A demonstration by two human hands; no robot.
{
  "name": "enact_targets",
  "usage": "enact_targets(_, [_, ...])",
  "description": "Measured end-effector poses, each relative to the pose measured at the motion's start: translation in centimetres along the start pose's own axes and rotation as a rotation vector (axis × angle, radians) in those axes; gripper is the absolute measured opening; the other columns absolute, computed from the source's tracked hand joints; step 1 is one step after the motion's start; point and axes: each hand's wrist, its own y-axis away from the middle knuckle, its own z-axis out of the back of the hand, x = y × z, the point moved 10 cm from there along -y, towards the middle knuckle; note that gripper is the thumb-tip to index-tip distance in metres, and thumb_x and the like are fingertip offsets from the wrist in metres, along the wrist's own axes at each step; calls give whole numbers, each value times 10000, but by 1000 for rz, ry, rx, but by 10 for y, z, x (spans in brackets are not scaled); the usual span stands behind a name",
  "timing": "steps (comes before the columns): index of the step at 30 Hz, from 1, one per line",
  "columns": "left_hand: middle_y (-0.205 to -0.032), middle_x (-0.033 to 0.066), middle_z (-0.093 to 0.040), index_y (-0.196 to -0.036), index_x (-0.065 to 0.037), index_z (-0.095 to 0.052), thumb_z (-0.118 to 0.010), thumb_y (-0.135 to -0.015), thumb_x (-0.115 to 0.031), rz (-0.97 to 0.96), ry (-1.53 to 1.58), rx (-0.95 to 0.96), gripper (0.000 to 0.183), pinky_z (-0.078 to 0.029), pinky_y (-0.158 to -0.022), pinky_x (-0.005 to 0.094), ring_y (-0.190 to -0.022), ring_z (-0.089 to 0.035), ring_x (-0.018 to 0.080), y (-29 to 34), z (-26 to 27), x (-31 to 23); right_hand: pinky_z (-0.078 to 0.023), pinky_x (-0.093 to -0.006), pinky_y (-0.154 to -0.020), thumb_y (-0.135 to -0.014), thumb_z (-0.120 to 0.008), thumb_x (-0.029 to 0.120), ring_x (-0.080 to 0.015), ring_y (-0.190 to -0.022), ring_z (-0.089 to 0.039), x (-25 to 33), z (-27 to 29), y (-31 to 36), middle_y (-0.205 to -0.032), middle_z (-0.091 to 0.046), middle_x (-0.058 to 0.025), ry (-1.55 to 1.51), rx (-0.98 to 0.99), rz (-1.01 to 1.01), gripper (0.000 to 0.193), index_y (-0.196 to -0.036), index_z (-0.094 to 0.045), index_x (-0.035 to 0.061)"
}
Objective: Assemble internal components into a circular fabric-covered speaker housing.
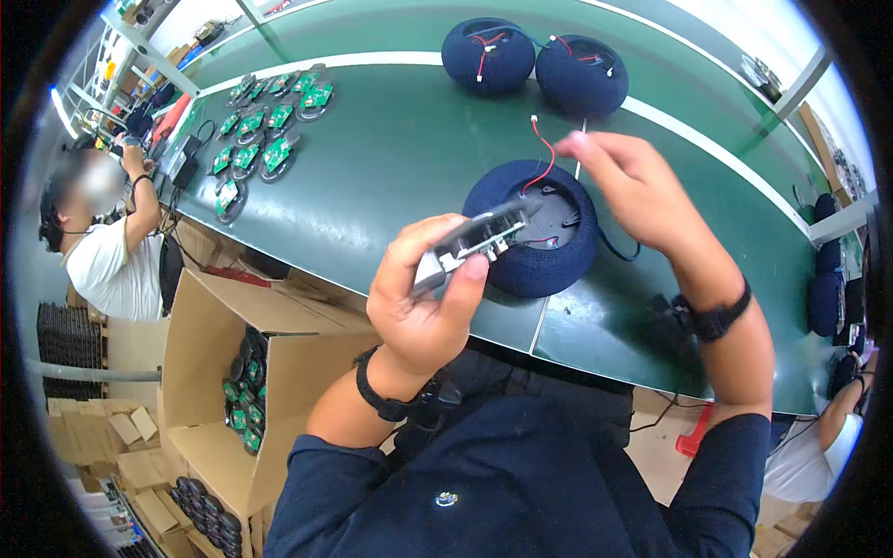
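My left hand [420, 296] grips a round black part with a green circuit board [491, 244], tilted edge-on, white connectors along the board. It hangs over the left rim of a dark blue fabric-covered round housing [549, 279], whose open cavity faces up. From the housing a red wire [551, 166] curves up to a small white plug [535, 119]. My right hand [642, 191] is beside that wire, fingertips close to its bend. Motion smears its fingers, so I cannot tell whether they touch the wire. A dark cable [619, 253] loops out right of the housing.
Two similar blue housings [488, 58] with red wires stand at the back of the green table [372, 149]. Several circuit-board parts [277, 153] lie at the left. A cardboard box [307, 372] of such parts stands below. Co-workers [121, 251] are at left and far right.
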Motion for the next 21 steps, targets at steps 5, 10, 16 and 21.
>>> enact_targets(5, [-1132,133,-750,-1324,69,-622,-748,-988,-3,102,-60,-42,366,-607,-841,307,-966,-746,173,-18,0,-7,-538,-312,-988,-1121,-597,307,-132,-1054,-694,12,-32,-21,-1098,-785,-81,-621,28,21,380,-1247,-718,-31])
enact_targets(10, [-1034,84,-769,-1317,55,-643,-760,-1006,-69,354,-58,-35,355,-584,-782,266,-893,-722,118,-23,0,4,-539,-286,-955,-1100,-651,265,-115,-1013,-688,18,-28,-7,-1068,-777,-76,-674,82,34,315,-1256,-726,2])
enact_targets(16, [-1099,88,-754,-1325,56,-642,-750,-1026,-130,515,121,-81,368,-573,-768,247,-936,-707,105,-25,-6,19,-531,-290,-958,-1090,-661,210,-121,-1009,-678,26,-25,6,-1049,-758,-55,-651,94,133,257,-1204,-757,0])
enact_targets(21, [-1140,100,-741,-1350,52,-616,-748,-1032,-157,531,133,-80,403,-580,-780,251,-966,-712,118,-23,-9,19,-521,-303,-937,-1030,-719,141,-148,-990,-671,49,-14,18,-1037,-750,-56,-385,99,278,191,-1124,-777,-15])
